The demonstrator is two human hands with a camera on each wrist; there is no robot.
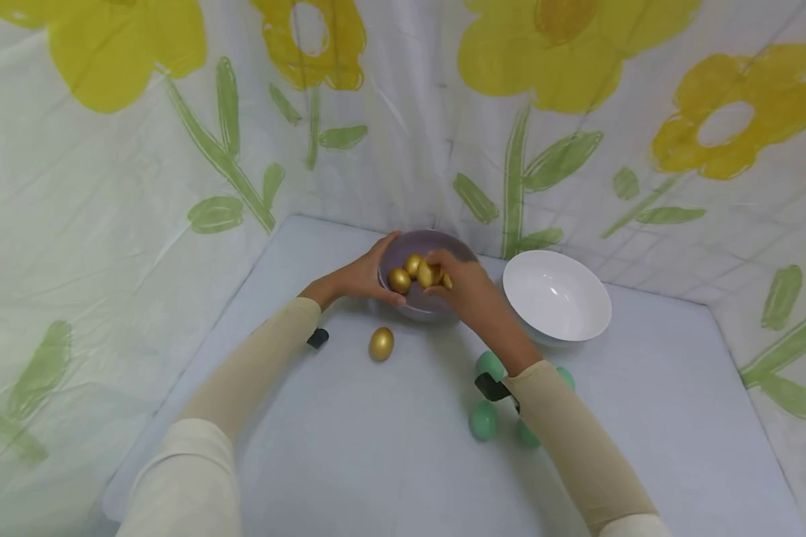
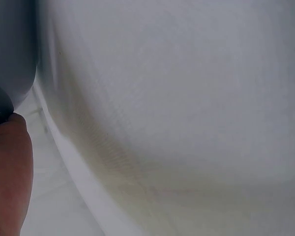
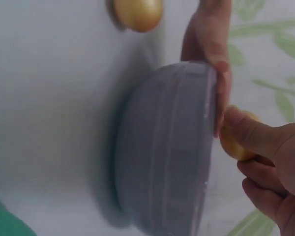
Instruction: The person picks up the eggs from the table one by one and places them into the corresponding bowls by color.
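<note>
Gold egg (image 3: 237,145) is hanging just above the purple bowl (image 3: 147,147), the right hand (image 1: 466,291) pinching it in a thumb-and-finger grip that likely suits its smooth, rounded shell. The left hand (image 1: 363,274) is clasping that bowl's left side, probably keeping it from sliding. Other gold eggs (image 1: 399,280) are lying inside; one loose egg (image 1: 381,344) is resting on the desk (image 1: 349,447) in front of the bowl. Right of it, a white bowl (image 1: 574,298) is standing, with green eggs (image 1: 484,421) lying toward the front right.
</note>
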